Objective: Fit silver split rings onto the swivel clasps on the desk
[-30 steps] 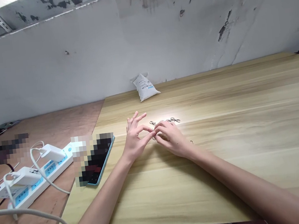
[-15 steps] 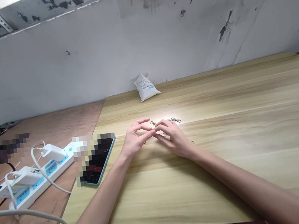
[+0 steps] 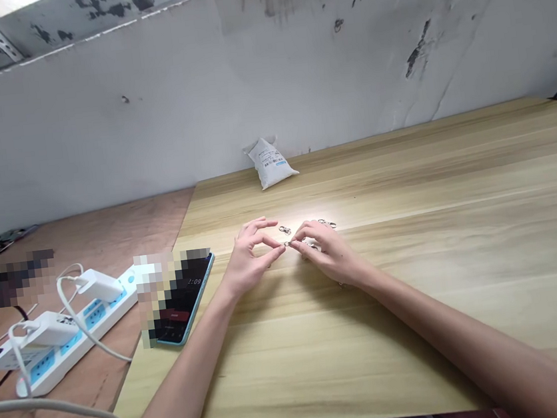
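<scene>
- Reference: clock directions are read from the small metal ring [image 3: 287,243]; 12 o'clock points to the wall [image 3: 196,104].
- Ring position: between the fingertips of both hands, above the worktop [image 3: 446,311]. Fine detail is too small to read.
- Left hand [image 3: 245,261], 9 o'clock: thumb and index finger pinch the near side of the ring in a narrow grip; the remaining fingers extend beyond it.
- Right hand [image 3: 333,254], between 3 and 4 o'clock: thumb and index finger pinch the opposite side of the ring, also narrow.
- Metal clasp [image 3: 285,230]: lies just beside the ring at 12 o'clock.
- Second clasp [image 3: 328,223]: lies between 2 and 3 o'clock, beyond the right hand and partly covered by it.
- Further small metal parts [image 3: 312,247]: under the right hand at 3 o'clock, partly hidden; count cannot be determined.
- White packet [image 3: 273,164]: at 12 o'clock, near the wall, printed label visible.
- Phone [image 3: 194,289]: between 8 and 9 o'clock, screen up, digits lit, partly pixelated.
- Power strip [image 3: 117,296]: beyond the phone, between 8 and 9 o'clock, on a brown surface [image 3: 125,230]; white chargers plugged in.
</scene>
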A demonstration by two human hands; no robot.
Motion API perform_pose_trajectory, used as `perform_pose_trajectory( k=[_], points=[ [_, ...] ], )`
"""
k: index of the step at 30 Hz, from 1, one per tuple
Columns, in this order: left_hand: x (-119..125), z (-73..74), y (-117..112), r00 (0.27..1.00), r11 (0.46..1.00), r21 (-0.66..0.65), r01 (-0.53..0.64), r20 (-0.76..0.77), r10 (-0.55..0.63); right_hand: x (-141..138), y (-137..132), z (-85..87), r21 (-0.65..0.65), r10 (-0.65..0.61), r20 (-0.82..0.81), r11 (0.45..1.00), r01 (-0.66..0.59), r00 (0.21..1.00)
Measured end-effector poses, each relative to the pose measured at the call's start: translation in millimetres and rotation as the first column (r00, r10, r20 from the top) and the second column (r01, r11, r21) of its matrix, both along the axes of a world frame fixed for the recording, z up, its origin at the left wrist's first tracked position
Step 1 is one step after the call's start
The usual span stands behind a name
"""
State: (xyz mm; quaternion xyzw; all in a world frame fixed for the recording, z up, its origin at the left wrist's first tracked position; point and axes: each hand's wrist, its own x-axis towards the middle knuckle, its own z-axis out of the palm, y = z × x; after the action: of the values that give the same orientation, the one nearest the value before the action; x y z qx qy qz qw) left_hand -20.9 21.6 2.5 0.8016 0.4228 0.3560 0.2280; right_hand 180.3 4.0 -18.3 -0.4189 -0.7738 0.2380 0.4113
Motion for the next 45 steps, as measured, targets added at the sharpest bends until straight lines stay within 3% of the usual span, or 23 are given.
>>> perform_pose_trajectory(
  k=[6, 9, 13, 16, 19, 24, 27, 29, 32, 39, 45],
  points=[
    [3, -8.8, -2, 0.938, 0.959, 0.276, 0.067, -0.345, 0.034, 1, 0, -2.9, -0.023, 0.021, 0.049, 1.000, -0.020, 0.999],
    [6, -9.2, -6, 0.919, 0.926, 0.367, 0.086, -0.388, 0.069, 1, -2, -0.8, -0.074, 0.024, 0.022, 0.997, -0.022, 0.999],
    [9, -7.6, -8, 0.917, 0.915, 0.395, 0.083, -0.391, 0.085, 1, -3, 4.9, -0.140, 0.062, -0.009, 0.988, -0.063, 0.998],
    [5, -6.1, -6, 0.917, 0.939, 0.339, 0.056, -0.390, 0.086, 4, -2, 7.9, -0.120, 0.067, 0.038, 0.991, -0.062, 0.997],
    [-5, -2.5, 0, 0.910, 0.970, 0.226, 0.085, -0.413, 0.017, 12, 0, 9.9, -0.052, 0.060, 0.208, 0.997, -0.050, 0.976],
    [-31, 4.5, 12, 0.888, 0.994, 0.055, 0.096, -0.457, -0.061, 29, 3, 20.7, -0.055, 0.181, 0.345, 0.984, -0.172, 0.921],
    [-43, 6.5, 16, 0.886, 0.999, -0.040, 0.032, -0.462, -0.047, 41, 3, 32.8, -0.150, 0.184, 0.397, 0.980, -0.135, 0.899],
    [-47, 7.5, 17, 0.882, 0.994, -0.112, 0.003, -0.468, -0.055, 49, 2, 39.8, -0.352, 0.241, 0.423, 0.932, -0.087, 0.873],
    [-48, 8.8, 17, 0.894, 0.982, -0.187, -0.005, -0.441, -0.079, 58, 0, 43.5, -0.508, 0.302, 0.401, 0.859, -0.065, 0.864],
    [-44, 6.5, 15, 0.944, 0.916, -0.399, 0.047, -0.283, -0.171, 52, -3, 35.2, -0.528, 0.341, 0.409, 0.845, -0.085, 0.847],
    [-35, 5.8, 13, 0.947, 0.917, -0.396, 0.045, -0.274, -0.165, 57, -4, 40.9, -0.505, 0.335, 0.408, 0.858, -0.096, 0.849]
  ],
)
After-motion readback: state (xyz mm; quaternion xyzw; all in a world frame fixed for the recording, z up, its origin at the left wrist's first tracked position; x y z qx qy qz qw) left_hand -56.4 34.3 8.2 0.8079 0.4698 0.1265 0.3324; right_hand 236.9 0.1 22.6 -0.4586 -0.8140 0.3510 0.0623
